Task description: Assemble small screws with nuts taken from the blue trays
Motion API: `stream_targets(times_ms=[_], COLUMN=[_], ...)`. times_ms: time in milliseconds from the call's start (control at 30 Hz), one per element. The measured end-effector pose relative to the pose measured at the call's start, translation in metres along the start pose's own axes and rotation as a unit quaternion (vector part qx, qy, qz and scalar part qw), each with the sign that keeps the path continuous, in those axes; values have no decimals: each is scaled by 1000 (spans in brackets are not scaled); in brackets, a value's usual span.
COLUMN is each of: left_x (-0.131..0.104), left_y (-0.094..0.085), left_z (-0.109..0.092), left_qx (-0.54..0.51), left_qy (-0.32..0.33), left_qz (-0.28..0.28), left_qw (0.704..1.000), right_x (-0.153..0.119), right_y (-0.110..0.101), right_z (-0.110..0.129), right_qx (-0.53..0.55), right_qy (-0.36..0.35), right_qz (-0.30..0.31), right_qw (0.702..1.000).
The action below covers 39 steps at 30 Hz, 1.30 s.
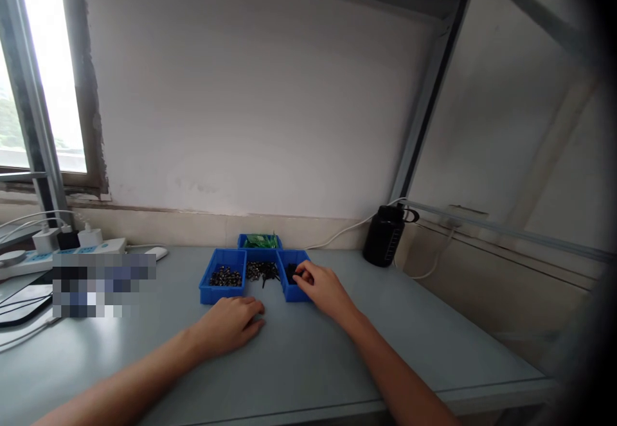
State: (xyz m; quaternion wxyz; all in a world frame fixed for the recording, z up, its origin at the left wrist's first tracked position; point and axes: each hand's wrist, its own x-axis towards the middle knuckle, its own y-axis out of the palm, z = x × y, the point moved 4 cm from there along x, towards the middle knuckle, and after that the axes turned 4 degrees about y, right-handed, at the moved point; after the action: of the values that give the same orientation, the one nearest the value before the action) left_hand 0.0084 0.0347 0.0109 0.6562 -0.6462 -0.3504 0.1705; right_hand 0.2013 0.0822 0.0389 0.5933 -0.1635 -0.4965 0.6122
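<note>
My right hand (315,282) reaches over the right blue bin (297,294), thumb and fingertips pinched together; whatever they hold is too small to make out. Dark small parts lie in that bin. My left hand (236,323) rests on the table in front of the left blue bin (222,295), its fingers bent and the thumb apart from them, with nothing seen between. Small metal parts (225,277) fill the left bin. Between the two bins lie more metal pieces and black screws (268,272). Behind them a blue bin (245,238) contains green items (260,241).
A black bottle (384,236) stands at the back right beside a white cable (340,232). At the left are a power strip (108,247) with plugs, a white mouse-like object (157,252), and a dark device (26,301) with cables. A metal frame rises behind the table (289,362).
</note>
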Motion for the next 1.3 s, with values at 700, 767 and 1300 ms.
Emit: stream_targets(times_ms=[700, 767, 1300], left_x=[-3, -3, -3], left_y=[2, 2, 5], left_z=[8, 8, 14], left_qx=[63, 60, -23], left_qy=[-59, -61, -77], left_qz=[57, 58, 34], left_qw=[995, 995, 996], right_x=[-5, -5, -27], right_y=[91, 92, 61], right_z=[45, 49, 40], right_qx=[-203, -206, 22], right_qy=[-213, -222, -223], right_qz=[133, 135, 149], right_qw=[946, 943, 963])
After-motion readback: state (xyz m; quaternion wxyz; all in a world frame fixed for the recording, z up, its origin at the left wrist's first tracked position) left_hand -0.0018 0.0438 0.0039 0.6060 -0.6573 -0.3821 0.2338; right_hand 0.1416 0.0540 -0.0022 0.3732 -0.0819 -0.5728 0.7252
